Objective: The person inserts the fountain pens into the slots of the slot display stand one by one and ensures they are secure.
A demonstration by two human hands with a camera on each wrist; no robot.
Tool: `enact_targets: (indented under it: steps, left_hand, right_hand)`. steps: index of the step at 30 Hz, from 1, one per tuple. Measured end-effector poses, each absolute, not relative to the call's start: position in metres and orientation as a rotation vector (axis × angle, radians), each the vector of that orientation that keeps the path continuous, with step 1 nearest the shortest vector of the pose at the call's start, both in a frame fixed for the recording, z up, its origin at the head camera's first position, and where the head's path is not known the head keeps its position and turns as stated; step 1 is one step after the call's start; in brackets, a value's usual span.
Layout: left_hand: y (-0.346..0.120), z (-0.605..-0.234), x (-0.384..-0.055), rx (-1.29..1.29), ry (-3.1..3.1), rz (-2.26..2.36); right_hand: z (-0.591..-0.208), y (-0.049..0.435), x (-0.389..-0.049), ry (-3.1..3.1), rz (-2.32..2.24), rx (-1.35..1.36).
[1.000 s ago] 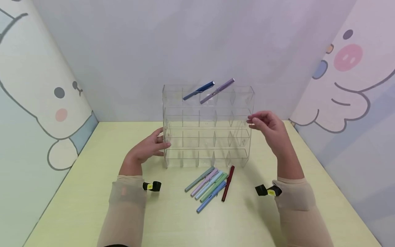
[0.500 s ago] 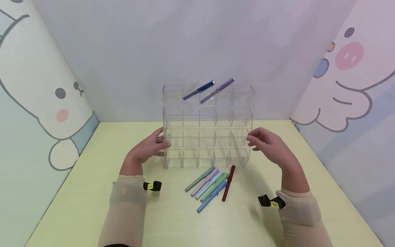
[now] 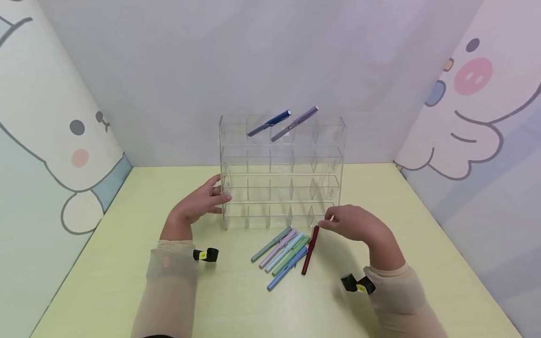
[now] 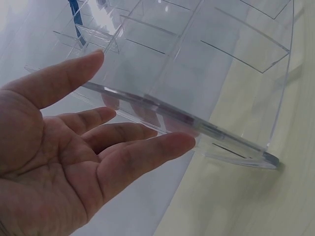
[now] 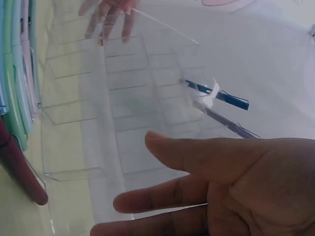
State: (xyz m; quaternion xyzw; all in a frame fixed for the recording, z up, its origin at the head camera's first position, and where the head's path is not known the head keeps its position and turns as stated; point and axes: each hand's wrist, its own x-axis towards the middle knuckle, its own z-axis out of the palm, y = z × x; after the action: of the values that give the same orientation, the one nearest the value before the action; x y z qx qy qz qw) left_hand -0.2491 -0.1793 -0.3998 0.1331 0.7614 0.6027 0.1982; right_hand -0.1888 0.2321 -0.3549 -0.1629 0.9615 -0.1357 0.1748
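A clear acrylic rack [image 3: 280,167] with tiers of small compartments stands upright on the table. At its left side is my left hand [image 3: 200,202], the thumb in front and the fingers by the side panel; in the left wrist view the fingers [image 4: 147,155] are fairly straight and lie against the panel. My right hand [image 3: 352,223] hovers by the rack's lower right corner, close to the cap end of a dark red pen [image 3: 310,251]. Thumb and fingers [image 5: 162,194] are spread with nothing between them in the right wrist view.
Left of the red pen, several pens lie side by side: grey-green [image 3: 270,245], lilac [image 3: 276,251], pale blue [image 3: 283,253], green [image 3: 291,256] and blue [image 3: 287,269]. A dark blue pen [image 3: 269,123] and a purple pen [image 3: 294,124] lean in the top tier. Walls rise behind and beside the table.
My right hand has come down along the rack's right side, then inward to the red pen's upper end. The left hand keeps its place at the rack, and the pens lie as before.
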Motion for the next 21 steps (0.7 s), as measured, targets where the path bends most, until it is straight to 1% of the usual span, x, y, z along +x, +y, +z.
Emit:
enact_targets:
  steps: [5,12,21]
  left_hand:
    - [-0.18,-0.398,-0.247,0.357,2.126,1.691]
    - [-0.18,-0.398,-0.246,0.329,2.14,1.667]
    - [-0.179,-0.397,-0.246,0.345,2.146,1.676]
  right_hand:
    - [-0.37,0.212,-0.187,2.748,-0.208,-0.423]
    - [-0.395,0.19,-0.187,2.822,-0.118,-0.369]
    - [-0.413,0.18,-0.191,2.886,0.072,-0.434]
